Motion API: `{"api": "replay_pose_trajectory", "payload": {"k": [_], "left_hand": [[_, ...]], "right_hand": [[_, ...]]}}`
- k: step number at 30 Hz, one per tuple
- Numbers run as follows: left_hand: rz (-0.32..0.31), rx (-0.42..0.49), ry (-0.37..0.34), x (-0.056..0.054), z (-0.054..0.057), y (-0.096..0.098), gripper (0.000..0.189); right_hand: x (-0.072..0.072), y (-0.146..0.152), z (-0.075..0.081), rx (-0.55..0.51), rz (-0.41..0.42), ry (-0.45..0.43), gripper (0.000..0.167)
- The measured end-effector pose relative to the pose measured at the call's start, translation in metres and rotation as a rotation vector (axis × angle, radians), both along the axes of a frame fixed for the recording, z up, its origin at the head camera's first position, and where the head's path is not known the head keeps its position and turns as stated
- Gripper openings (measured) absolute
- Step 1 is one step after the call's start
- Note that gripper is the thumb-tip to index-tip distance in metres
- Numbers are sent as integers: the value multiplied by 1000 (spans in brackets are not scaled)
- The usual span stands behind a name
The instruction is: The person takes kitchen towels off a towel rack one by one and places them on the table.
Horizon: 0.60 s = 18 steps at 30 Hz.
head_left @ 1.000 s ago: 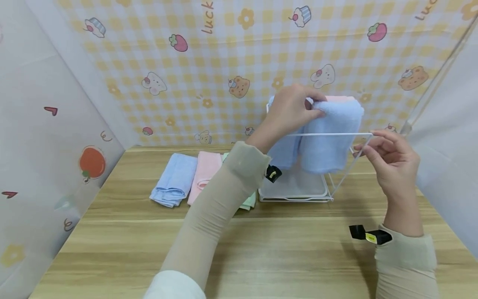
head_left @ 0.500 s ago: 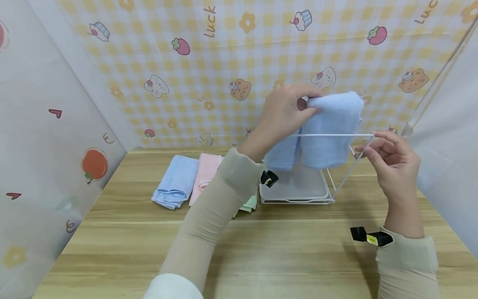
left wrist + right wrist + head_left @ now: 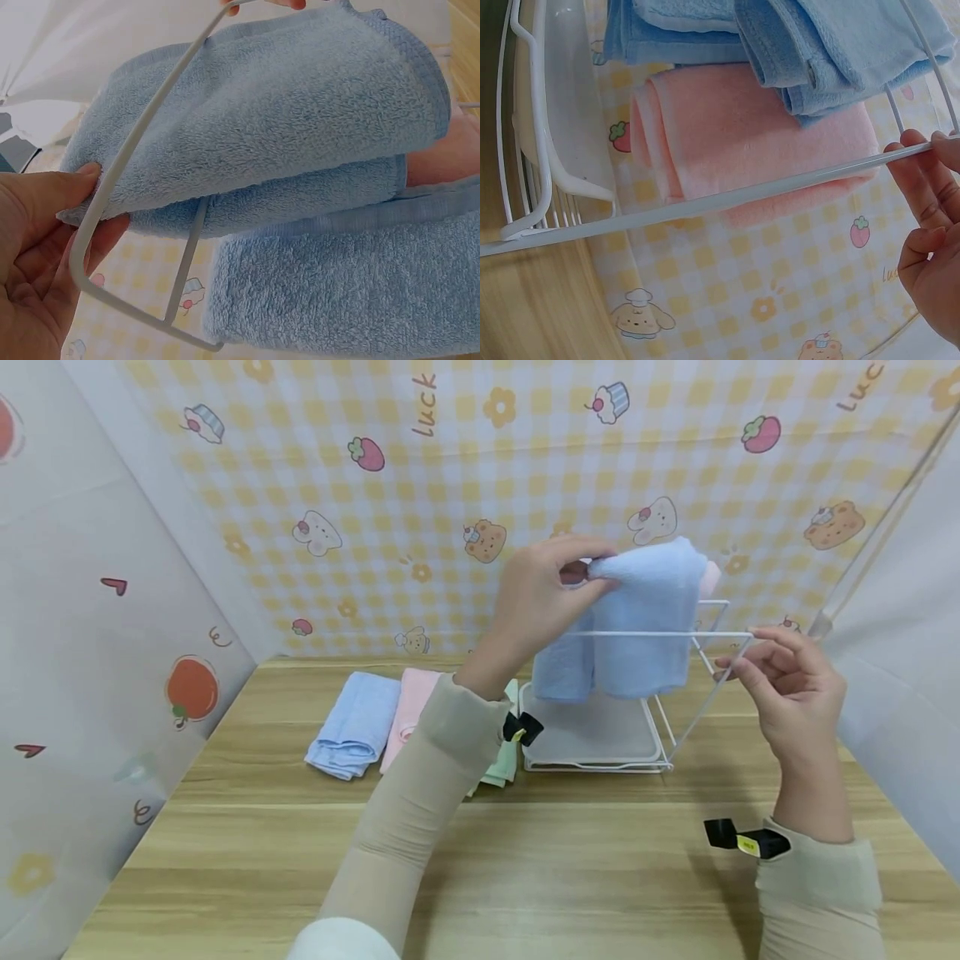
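Observation:
My left hand [image 3: 536, 597] pinches the upper left corner of a folded blue towel [image 3: 648, 618], which hangs draped over the top of a white wire rack [image 3: 720, 634]. Thumb and fingers grip that towel's edge beside the rack's bar in the left wrist view. A second blue towel [image 3: 360, 289] hangs just to its left, partly behind my left wrist in the head view. Behind them a pink towel [image 3: 757, 135] hangs on the rack, mostly hidden from the head view. At the rack's upper right corner, my right hand [image 3: 802, 693] holds the wire between thumb and fingers.
A white tray [image 3: 592, 739] forms the rack's base on the wooden table [image 3: 570, 860]. Left of it lie a folded blue towel [image 3: 352, 722], a pink one [image 3: 411, 697] and a green one [image 3: 504, 767], partly covered by my left arm. A checked cloth [image 3: 405, 485] hangs behind.
My left hand has shifted left, drawing the pinched blue towel along the rack. More of the rack's right end and a bit of pink towel now show. My right hand has stayed in place.

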<state>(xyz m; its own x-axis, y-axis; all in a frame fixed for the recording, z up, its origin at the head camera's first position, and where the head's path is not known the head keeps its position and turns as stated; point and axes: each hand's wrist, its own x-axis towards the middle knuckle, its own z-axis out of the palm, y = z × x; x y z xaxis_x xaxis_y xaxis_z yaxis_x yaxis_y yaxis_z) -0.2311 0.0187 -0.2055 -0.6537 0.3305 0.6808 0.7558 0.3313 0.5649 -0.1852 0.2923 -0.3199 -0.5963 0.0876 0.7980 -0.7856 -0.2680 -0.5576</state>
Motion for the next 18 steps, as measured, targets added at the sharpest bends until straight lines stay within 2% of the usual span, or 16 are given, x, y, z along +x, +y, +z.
{"api": "replay_pose_trajectory", "payload": {"k": [4,9,14,18], "left_hand": [[-4,47,-50,3,0,-5,20],[20,60,-42,8,1,-14,21],[38,95,1,11,2,-22,22],[21,133,57,13,2,-28,21]], "right_hand": [[1,0,0,-3,-9,-3,37],[2,0,-1,-6,-22,-10,36],[2,-1,-1,-11,-15,-9,36],[2,-2,0,-12,-11,-7,35]]}}
